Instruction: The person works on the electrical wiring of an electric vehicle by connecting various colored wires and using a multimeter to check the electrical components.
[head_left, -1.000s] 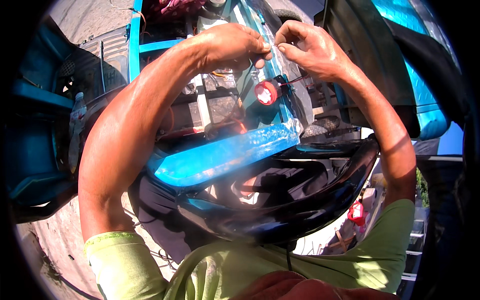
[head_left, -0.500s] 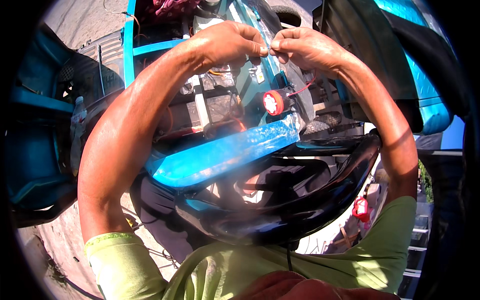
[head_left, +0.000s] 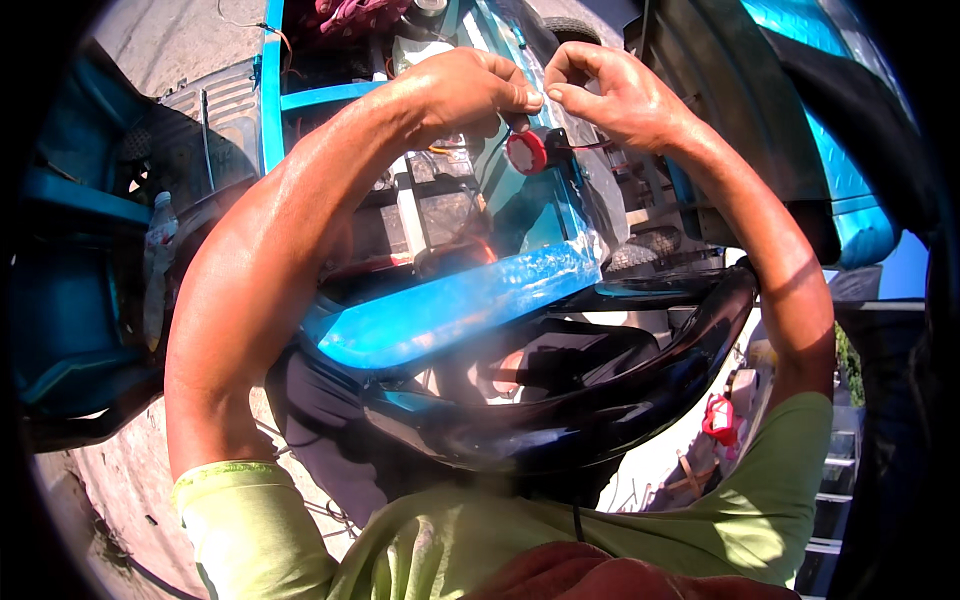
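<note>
My left hand is over the blue vehicle frame, thumb and forefinger pinched together; what they hold is too small to make out. Just to its right, my right hand has its fingers curled and its thumb close to the bent forefinger. Whatever lies at those tips is too small to tell. Below and between the hands is a round red part with a pale face and a dark back. A thin red wire runs from it to beneath my right hand.
A blue panel crosses in front of me, with a glossy black curved bar nearer my body. Blue seats and a clear plastic bottle are at the left. A dark and blue body panel rises at the right.
The fingertips, which met half a second ago, are slightly apart. The round red part has moved up and left, close under my left fingers, and its face has turned.
</note>
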